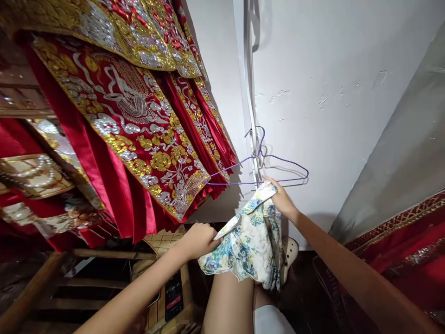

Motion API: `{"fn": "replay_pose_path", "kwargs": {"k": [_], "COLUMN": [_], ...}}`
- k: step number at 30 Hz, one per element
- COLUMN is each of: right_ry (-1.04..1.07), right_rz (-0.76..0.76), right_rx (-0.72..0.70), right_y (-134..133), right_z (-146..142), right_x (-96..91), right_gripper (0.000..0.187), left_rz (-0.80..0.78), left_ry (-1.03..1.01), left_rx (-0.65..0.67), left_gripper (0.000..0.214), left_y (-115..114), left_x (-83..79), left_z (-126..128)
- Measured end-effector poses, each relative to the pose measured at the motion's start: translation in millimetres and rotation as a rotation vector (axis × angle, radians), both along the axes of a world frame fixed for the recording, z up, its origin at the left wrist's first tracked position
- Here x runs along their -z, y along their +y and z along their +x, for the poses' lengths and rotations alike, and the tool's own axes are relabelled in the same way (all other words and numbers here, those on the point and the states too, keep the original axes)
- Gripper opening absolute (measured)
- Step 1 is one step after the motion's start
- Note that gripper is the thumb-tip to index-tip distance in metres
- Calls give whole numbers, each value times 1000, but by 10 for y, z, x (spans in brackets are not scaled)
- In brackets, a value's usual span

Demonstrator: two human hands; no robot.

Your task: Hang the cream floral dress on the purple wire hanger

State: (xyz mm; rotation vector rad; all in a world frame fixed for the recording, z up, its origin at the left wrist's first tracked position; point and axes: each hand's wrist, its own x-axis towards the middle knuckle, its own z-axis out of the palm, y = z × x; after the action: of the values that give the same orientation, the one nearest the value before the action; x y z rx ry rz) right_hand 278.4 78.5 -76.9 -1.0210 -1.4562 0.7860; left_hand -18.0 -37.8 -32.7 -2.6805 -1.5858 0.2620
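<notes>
A white garment with a blue, green and yellow flower print [248, 239] is stretched between my two hands. My left hand [201, 239] grips its edge at the left, with the fingers closed. Higher up, my right hand [281, 199] pinches the upper corner of the same edge. Just above the cloth hangs a thin purple hanger [283, 159], hooked on something at the wall. My right hand is close to the hanger's lower bar; whether it touches the bar I cannot tell.
Red embroidered costumes [160, 144] with gold and silver sequins hang at the left. Below sits a wooden slatted piece [104, 253] with a phone [174, 297] on it. A pale clog [290, 255] lies on the floor. More red cloth [399, 260] is at the right.
</notes>
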Motion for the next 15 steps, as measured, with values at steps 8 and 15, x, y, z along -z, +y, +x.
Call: {"fn": "replay_pose_path", "kwargs": {"k": [8,15], "right_ry": [-269,-387], "right_rz": [-64,-78], "right_rx": [31,5], "right_y": [-443,-925], "right_z": [525,696], "right_x": [-26,-391], "right_gripper": [6,11], "left_rz": [114,257], "left_ry": [-109,-495], "left_rx": [-56,39], "left_gripper": [18,11], "left_y": [-128,205], "left_x": [-151,-418], "left_z": [-114,73]}}
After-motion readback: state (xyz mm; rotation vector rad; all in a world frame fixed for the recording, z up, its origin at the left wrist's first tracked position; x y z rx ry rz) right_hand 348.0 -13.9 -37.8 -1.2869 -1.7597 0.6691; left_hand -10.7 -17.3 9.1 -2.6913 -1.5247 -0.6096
